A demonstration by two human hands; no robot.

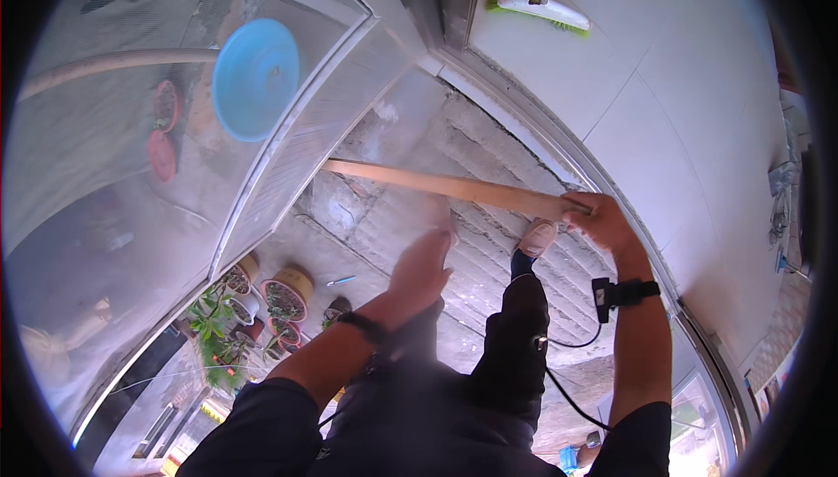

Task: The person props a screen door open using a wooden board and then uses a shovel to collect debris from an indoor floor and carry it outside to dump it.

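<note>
My right hand (602,220) grips the right end of a long, flat wooden strip (454,186), its fingers wrapped round it. The strip runs leftward across the doorway, and its far-left end meets the edge of a framed see-through door panel (292,141). Below the middle of the strip, my left hand (421,266) hangs a little apart from it. Motion smears its fingers, so their pose and anything in them cannot be made out. My shoe (537,238) stands on the ridged concrete just below the right end of the strip.
Through the panel show a light blue basin (256,80) and small reddish pots (163,154). Potted plants (286,295) stand at lower left, near a blue pen-like object (341,281). A raised sill (541,150) borders the pale tiles, where a white broom head (543,13) with green bristles rests.
</note>
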